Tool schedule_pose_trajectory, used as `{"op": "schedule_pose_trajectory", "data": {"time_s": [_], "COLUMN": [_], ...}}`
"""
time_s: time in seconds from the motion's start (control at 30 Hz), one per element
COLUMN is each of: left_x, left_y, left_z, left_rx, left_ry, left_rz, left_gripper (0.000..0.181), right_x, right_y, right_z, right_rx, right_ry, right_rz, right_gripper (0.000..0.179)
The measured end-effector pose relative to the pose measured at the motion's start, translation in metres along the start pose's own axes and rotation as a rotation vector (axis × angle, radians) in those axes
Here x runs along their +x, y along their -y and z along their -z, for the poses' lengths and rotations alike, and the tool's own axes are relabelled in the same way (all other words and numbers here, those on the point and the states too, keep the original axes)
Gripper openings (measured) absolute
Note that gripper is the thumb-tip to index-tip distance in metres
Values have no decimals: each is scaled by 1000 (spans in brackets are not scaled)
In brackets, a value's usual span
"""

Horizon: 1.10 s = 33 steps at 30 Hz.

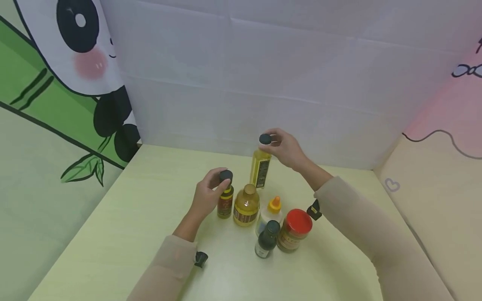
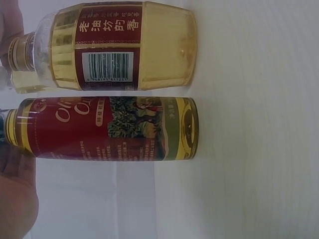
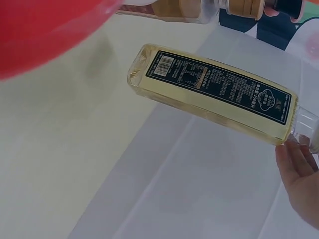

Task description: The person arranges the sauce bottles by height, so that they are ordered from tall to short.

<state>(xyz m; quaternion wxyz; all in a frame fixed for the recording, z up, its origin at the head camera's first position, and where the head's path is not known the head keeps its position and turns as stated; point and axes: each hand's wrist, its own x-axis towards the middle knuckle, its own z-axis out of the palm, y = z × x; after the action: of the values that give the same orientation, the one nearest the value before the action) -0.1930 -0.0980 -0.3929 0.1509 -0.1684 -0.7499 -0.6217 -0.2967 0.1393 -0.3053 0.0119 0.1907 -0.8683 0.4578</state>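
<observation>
My left hand [image 1: 204, 195] pinches the black cap of an olive oil bottle [image 1: 225, 205], which stands on the table. Its dark red label with a tree picture faces the left wrist view. Farther back, my right hand [image 1: 287, 149] holds a slim, square oil bottle [image 1: 260, 165] near its white and black top. That bottle leans in the right wrist view, its dark printed label [image 3: 219, 84] showing, with pale yellow oil inside. Between the two, slightly nearer me, a rounded oil bottle [image 1: 246, 205] with a gold cap stands close beside the olive oil.
Right of the rounded bottle stand a squeeze bottle with an orange tip [image 1: 275, 205], a small dark bottle [image 1: 267, 240] and a red-lidded jar [image 1: 299, 222]. The pale table [image 1: 158, 200] ends at a white cloth backdrop [image 1: 196, 108]. Painted panels flank both sides.
</observation>
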Motion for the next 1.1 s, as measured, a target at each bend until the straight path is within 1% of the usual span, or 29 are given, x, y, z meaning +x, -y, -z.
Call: {"op": "schedule_pose_trajectory", "data": {"time_s": [0.27,0.47,0.7,0.77,0.93,1.1], "left_x": [0,0,4,4,5,5], "left_y": [0,4,40,43,43,41], "left_z": [3,3,0,0,-1,-2], "left_rx": [0,-2,-9,-10,6,15], "left_ry": [-4,-9,-19,-21,-20,-5], "left_rz": [-1,6,13,7,-11,-19], "left_gripper": [33,32,35,34,34,34], "right_x": [16,27,36,38,45,50], "right_y": [3,2,-1,-1,-2,-5], "right_z": [-12,-24,-37,-40,-46,-50], "right_rx": [34,49,69,72,62,81], "right_ry": [21,29,39,44,57,77], "right_rz": [-12,-2,2,5,4,11], "right_gripper": [49,48,50,49,49,48]}}
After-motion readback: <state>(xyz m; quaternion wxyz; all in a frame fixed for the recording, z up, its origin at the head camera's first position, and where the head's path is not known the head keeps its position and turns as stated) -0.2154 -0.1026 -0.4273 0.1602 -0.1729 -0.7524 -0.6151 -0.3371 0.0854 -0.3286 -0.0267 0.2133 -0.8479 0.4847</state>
